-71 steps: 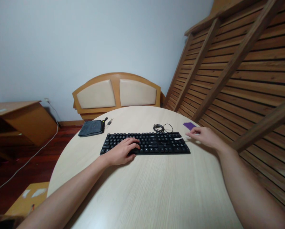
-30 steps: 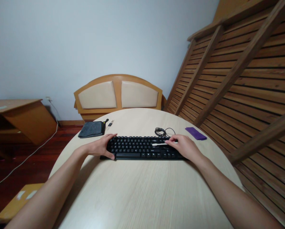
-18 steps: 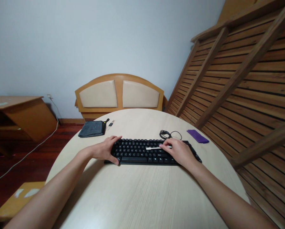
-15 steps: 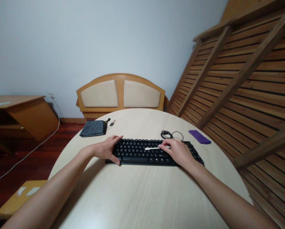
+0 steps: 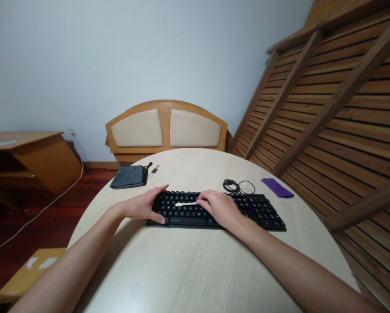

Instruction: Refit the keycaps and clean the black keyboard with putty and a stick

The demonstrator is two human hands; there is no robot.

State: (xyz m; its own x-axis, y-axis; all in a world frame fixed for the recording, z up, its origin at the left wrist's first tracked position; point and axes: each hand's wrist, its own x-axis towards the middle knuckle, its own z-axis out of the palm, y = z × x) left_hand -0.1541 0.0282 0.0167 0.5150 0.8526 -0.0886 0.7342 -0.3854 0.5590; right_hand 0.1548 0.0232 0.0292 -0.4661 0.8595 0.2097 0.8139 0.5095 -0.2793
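Over a pale wooden table [image 5: 195, 269], a person's left hand [image 5: 144, 205] grasps the left end of a black keyboard [image 5: 188, 221], thumb at the near edge and fingers at the far one, while the right hand [image 5: 219, 206] pinches a slim white stick [image 5: 185, 204], its tip pointing left above the letter keys; whether it touches them cannot be told. The keyboard lies flat, its number pad exposed at right. Just behind it sits a coiled black cable [image 5: 231, 187], with a purple cloth [image 5: 277, 188] near the table's right edge. At left rests a dark gray pouch [image 5: 128, 176] beside a small black object [image 5: 155, 170]. Beyond stand a wooden headboard [image 5: 166, 126] with two cream panels and, at right, a tilted slatted wooden frame [image 5: 354, 124], before a pale wall [image 5: 123, 52].
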